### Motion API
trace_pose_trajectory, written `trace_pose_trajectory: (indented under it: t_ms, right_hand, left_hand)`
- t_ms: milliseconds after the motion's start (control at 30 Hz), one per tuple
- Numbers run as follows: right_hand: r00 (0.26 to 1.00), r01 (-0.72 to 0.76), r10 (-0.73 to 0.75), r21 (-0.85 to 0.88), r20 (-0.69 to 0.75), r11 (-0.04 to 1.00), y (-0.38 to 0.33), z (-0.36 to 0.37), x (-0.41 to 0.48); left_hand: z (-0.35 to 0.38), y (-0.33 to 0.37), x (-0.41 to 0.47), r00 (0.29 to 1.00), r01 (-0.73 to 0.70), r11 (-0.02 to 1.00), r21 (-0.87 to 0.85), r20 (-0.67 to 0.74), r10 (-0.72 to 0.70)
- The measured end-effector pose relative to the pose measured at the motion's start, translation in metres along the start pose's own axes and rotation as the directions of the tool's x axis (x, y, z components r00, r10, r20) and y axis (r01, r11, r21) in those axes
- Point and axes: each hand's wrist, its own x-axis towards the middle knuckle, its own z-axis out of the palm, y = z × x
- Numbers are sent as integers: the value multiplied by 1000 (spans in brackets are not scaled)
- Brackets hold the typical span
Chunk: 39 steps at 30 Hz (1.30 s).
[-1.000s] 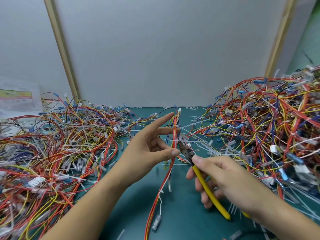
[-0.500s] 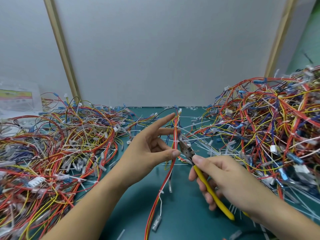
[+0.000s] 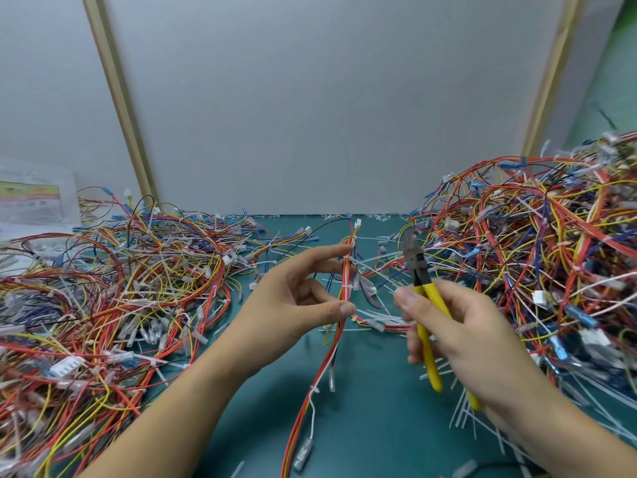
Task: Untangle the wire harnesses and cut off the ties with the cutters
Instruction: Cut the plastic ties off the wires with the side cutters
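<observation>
Tangled heaps of red, yellow and blue wire (image 3: 551, 236) are piled either side of the thin red-and-yellow harness (image 3: 339, 326), pinched taut by the left hand (image 3: 293, 298); just right of it, the right hand (image 3: 462, 332) is wrapped round yellow-handled cutters (image 3: 422, 288), held upright, probably ready for its white tie (image 3: 346, 288)

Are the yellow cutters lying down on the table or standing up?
Standing up. The right hand grips the cutters by their yellow handles, with the metal tip pointing upward, leaning a little left.
</observation>
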Motion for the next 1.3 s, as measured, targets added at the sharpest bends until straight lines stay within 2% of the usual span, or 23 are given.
trace_pose_trajectory:
  t_ms: [167,267,367,433,567,633,767,867,1133,1300]
  right_hand:
    - [993,78,-77,0,-89,997,5,-2,6]
    - [996,50,-51,-26,-74,998,7,-1,7]
    - [998,3,-2,17,-62,1000,8,-1,8]
    - [999,3,-2,8,-50,1000,9,-1,8]
    - [995,94,-93,-112,21,989,8,1,5]
    - [991,129,-121,-148,59,981,7,3,3]
    - [989,138,-127,-157,81,978,8,3,2]
    - [984,151,-132,-170,118,974,8,5,1]
    - [978,187,-165,-177,130,966,7,8,2]
    - [981,184,-169,-171,98,968,10,2,4]
  left_hand:
    - [6,3,-2,991,49,997,-67,124,-40]
    - [9,3,-5,973,77,992,-97,223,-54]
    - [10,3,-7,951,98,992,-77,300,-71]
    - [11,4,-6,958,68,998,-6,279,-63]
    - [13,1,-5,993,-57,972,229,111,33]
    - [15,-1,-6,991,-106,953,283,111,77]
    - [16,-1,-7,979,-115,967,228,191,72]
    - [16,0,-7,975,-116,955,273,215,57]
    - [24,-5,-6,988,-29,951,309,153,-20]
    - [15,-4,-4,957,109,992,58,264,-120]
